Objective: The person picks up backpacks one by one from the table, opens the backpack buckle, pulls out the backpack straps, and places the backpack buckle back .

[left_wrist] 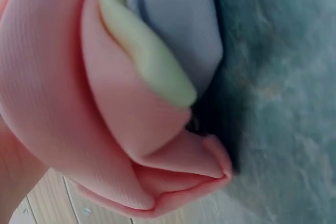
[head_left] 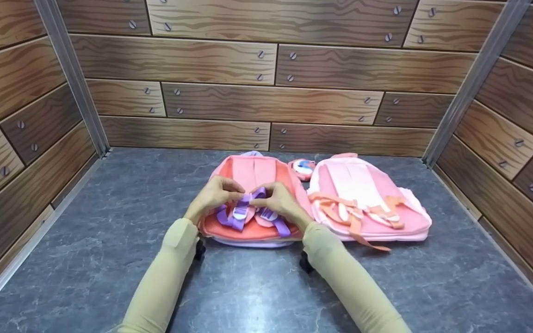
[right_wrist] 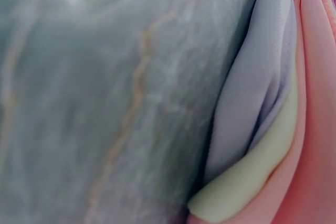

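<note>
A coral backpack [head_left: 253, 167] lies on the table with its padded back and shoulder straps facing up. Both hands are over its lower half. Thumb and fingers of the left hand [head_left: 212, 194] pinch a purple webbing strap [head_left: 235, 224] near the middle. From the other side, the right hand [head_left: 281, 201] pinches the purple webbing too. White buckles [head_left: 239, 213] sit on the straps just below the hands. In both wrist views the bag's side shows pink, pale green [left_wrist: 157, 72] and lavender [right_wrist: 247, 93] fabric, and the fingertips are out of sight.
To the right, touching the coral bag, lies a pink backpack [head_left: 354, 180] with orange straps [head_left: 356, 226]. A small round pendant [head_left: 303, 169] rests between the bags. Wood-patterned walls [head_left: 266, 64] enclose the dark marbled tabletop [head_left: 123, 194] at the back and sides.
</note>
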`<state>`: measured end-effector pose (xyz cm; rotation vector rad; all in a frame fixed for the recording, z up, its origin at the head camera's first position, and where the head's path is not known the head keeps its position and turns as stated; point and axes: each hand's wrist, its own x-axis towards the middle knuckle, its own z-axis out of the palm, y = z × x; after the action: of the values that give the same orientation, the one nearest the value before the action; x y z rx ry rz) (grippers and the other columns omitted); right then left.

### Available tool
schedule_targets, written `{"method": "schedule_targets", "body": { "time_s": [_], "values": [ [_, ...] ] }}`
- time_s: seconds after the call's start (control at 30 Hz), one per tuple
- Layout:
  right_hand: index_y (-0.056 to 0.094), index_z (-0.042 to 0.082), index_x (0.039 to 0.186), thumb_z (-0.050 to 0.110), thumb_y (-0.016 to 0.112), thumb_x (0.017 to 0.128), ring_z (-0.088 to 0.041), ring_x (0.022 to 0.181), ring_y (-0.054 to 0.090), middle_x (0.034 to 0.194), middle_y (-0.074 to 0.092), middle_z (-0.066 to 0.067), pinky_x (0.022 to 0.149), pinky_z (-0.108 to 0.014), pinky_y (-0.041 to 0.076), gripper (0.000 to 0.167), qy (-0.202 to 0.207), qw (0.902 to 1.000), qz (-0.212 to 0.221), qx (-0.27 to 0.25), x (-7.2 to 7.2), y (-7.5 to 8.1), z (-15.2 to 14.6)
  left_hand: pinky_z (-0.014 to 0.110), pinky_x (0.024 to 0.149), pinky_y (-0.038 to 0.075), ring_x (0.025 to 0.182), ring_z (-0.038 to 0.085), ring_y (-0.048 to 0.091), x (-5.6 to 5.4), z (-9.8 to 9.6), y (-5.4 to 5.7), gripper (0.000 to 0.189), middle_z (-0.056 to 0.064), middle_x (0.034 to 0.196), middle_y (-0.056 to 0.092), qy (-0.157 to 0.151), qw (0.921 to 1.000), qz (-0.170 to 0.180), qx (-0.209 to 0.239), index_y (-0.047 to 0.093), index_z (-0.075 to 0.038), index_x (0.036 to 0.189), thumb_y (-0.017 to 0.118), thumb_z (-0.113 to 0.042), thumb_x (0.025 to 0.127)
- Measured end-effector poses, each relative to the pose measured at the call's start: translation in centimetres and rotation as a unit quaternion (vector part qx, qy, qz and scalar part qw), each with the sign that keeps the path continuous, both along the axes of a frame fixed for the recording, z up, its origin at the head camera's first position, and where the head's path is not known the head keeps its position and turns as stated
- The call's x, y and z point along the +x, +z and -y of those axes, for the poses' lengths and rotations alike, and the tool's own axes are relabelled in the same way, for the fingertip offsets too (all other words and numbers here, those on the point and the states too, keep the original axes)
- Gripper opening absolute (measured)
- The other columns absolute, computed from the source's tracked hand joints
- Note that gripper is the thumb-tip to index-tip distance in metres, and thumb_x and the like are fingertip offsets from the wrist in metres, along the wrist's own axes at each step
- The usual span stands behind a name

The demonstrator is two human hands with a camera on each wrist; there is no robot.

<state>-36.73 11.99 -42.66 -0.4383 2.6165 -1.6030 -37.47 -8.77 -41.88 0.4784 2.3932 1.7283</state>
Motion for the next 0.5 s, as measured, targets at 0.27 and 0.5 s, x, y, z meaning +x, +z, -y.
{"method": "schedule_targets", "body": {
  "time_s": [0.27,0.5],
  "values": [
    [0.075,0.008,0.101,0.014,0.083,0.076,-0.007,0.070,0.059,0.087,0.071,0.000,0.065,-0.019,0.049,0.027,0.004,0.9997,0.013,-0.018,0.14,0.06,-0.02,0.020,0.051,0.044,0.057,0.009,0.054,0.01,-0.59,-0.25,0.011,0.008,0.081,0.069,0.000,0.9998,-0.019,-0.003,0.072,0.005,0.096,0.068,0.001,0.086],
    [0.075,0.006,0.099,0.014,0.083,0.077,-0.005,0.068,0.059,0.083,0.072,0.001,0.064,-0.019,0.049,0.025,0.012,0.9997,-0.006,-0.020,-0.06,-0.10,0.00,0.021,0.053,0.045,0.058,0.010,0.055,-0.07,-0.90,-0.31,0.011,0.008,0.081,0.069,0.010,0.9997,-0.023,-0.008,0.073,0.004,0.095,0.069,0.001,0.085]
  ]
}}
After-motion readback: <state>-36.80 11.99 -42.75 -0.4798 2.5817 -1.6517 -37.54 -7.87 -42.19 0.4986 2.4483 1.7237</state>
